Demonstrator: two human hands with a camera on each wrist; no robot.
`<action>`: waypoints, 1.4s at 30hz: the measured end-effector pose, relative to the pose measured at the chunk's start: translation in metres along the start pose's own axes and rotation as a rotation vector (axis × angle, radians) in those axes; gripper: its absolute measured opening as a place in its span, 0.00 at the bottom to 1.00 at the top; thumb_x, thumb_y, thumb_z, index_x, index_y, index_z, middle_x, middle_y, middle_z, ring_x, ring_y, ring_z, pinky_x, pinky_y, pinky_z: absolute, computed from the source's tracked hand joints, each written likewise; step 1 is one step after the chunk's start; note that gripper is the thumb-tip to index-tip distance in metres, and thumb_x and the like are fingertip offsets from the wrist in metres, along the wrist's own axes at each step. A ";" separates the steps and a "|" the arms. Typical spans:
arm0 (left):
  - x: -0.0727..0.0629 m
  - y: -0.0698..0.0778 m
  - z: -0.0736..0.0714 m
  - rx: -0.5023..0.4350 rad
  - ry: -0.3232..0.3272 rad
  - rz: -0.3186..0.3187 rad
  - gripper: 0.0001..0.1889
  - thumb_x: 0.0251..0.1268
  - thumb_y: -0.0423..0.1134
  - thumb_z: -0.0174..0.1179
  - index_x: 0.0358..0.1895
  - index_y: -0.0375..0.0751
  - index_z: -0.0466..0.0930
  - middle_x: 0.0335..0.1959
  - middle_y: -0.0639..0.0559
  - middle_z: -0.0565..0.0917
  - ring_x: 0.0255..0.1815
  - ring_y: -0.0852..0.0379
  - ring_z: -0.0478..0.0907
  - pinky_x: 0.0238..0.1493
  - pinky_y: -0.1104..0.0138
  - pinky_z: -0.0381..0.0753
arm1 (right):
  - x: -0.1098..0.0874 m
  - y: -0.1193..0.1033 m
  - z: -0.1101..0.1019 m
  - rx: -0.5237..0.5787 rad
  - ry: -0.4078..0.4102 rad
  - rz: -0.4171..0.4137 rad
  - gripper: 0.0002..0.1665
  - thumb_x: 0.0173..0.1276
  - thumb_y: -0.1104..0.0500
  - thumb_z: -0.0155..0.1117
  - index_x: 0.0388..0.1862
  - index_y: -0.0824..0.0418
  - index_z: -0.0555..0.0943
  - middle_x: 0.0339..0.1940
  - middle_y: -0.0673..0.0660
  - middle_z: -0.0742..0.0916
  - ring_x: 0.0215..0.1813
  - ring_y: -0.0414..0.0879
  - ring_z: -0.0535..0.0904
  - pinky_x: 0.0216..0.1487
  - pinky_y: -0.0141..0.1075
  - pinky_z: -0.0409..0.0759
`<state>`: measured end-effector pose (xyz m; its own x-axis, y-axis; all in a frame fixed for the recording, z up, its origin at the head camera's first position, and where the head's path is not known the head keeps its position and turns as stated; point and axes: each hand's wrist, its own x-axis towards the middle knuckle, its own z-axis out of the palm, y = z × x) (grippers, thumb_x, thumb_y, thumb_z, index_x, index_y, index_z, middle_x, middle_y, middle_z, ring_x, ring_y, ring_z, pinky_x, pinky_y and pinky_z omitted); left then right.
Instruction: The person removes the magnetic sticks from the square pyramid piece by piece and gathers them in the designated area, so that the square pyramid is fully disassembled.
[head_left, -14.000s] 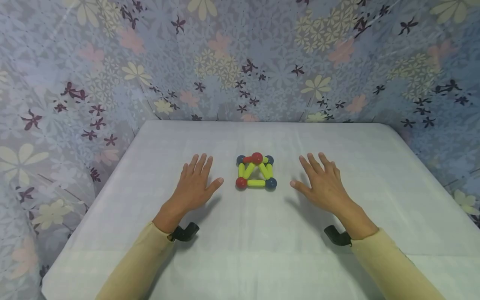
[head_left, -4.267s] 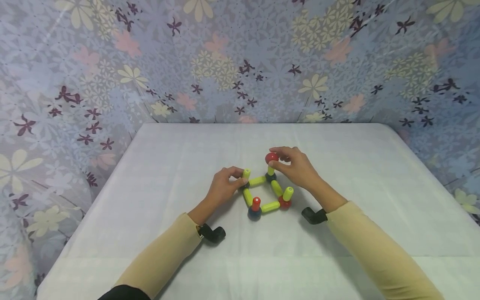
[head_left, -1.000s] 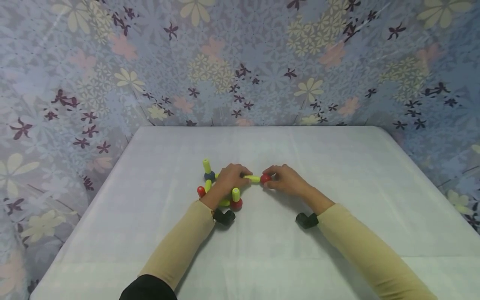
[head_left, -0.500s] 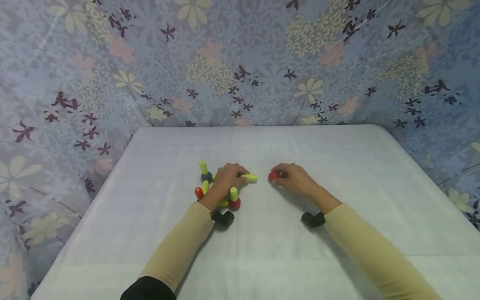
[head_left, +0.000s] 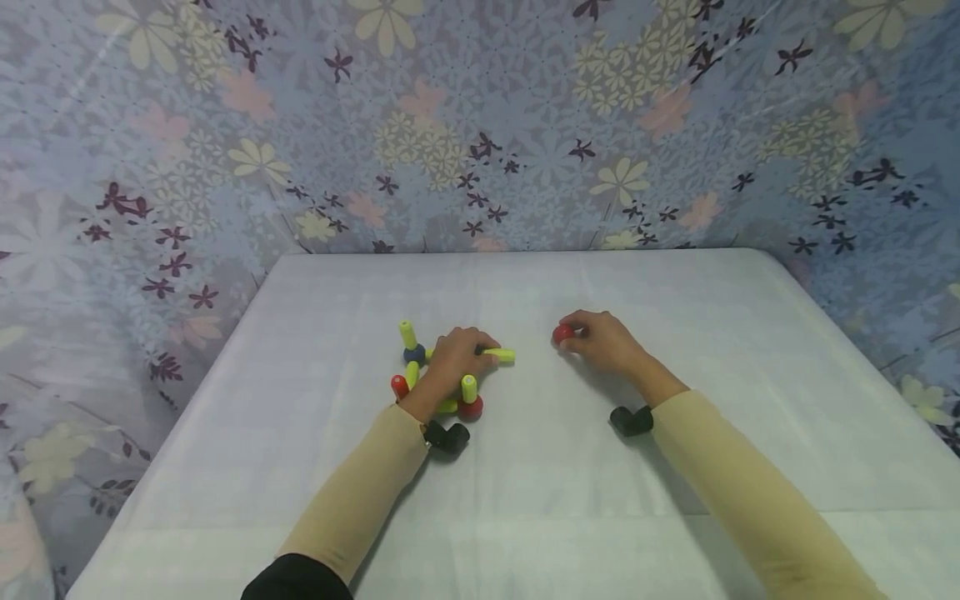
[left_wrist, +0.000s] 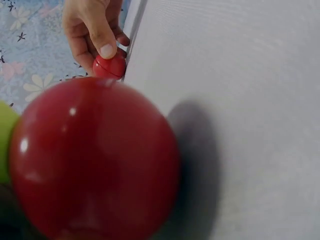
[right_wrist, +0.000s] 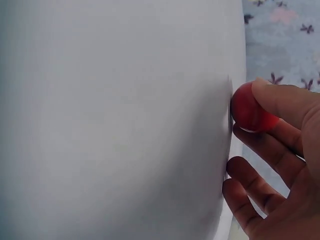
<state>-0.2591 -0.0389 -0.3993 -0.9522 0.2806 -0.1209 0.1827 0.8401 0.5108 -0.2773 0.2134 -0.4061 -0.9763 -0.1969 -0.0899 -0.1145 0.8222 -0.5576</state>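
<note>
Beige sleeves (head_left: 352,492): covered both forearms, reaching in from the near edge; a black patch (head_left: 296,577) showed at the bottom of the left one.
Black wrist pieces (head_left: 447,438): jutted from the inner side of each wrist.
Corner ball, red (head_left: 470,408): sat just beside the left wrist, a lime stick (head_left: 469,387) upright on it; it loomed large in the left wrist view.
Red stick (head_left: 400,386): stood across the forearm from that ball, its foot hidden.
Stick-and-ball frame (head_left: 447,407): lay on the table beneath the left forearm and hand, which covered much of it.
Left hand (head_left: 452,360): fingers curled, gripping the frame at a corner; a lime rod (head_left: 501,356) pointed out past the fingertips, its end free.
Blue ball (head_left: 414,354): formed another corner, with a lime peg (head_left: 407,335) rising from it, slightly tilted.
Right hand (head_left: 609,343): pinched the loose red ball (head_left: 563,335) between thumb and fingers, well apart from the frame; whether the ball touched the table could not be told.
White tabletop (head_left: 570,475): spread beneath everything.
Floral cloth (head_left: 495,125): hung behind, patterned in blue, cream, pink and maroon.
</note>
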 end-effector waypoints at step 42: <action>-0.054 -0.048 -0.095 -0.139 0.127 -0.020 0.28 0.65 0.46 0.57 0.67 0.45 0.65 0.65 0.44 0.72 0.67 0.43 0.64 0.64 0.49 0.67 | -0.017 -0.057 0.026 -0.037 0.213 -0.146 0.32 0.61 0.50 0.65 0.63 0.59 0.73 0.61 0.60 0.79 0.57 0.56 0.66 0.59 0.51 0.66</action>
<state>-0.2399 -0.1388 -0.3361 -0.9802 0.1960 -0.0283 0.1360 0.7700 0.6234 -0.2492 0.1563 -0.3939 -0.9651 -0.2013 0.1673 -0.2599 0.8130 -0.5210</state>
